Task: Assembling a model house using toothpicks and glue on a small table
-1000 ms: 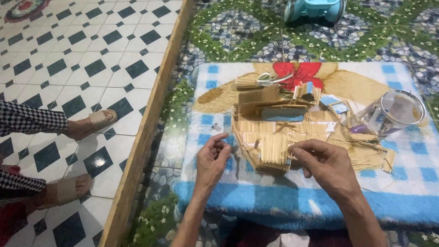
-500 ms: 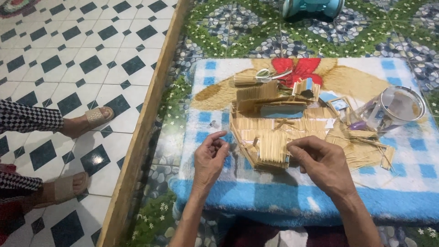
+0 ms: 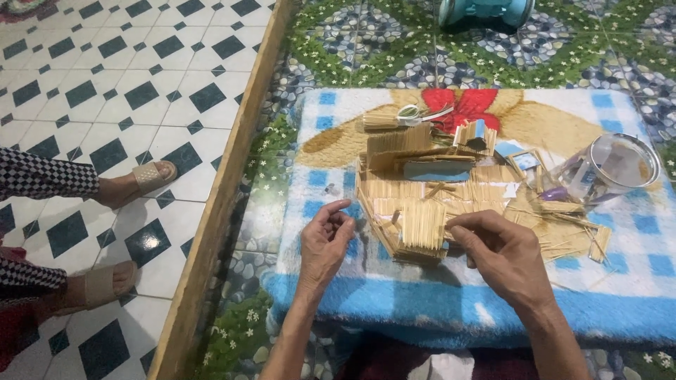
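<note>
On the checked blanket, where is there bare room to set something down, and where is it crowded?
Free: the blue front strip of the blanket below both hands, and the left edge beside the left hand. The far right corner past the clear jar is also bare. Crowded: the middle, with the stick model and loose sticks by the right hand.

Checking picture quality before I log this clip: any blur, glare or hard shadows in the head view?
Head view: evenly lit, shadows soft; both hands, left hand and right hand, slightly soft-edged; stick model fairly sharp; mild glare on the clear plastic jar.
</note>
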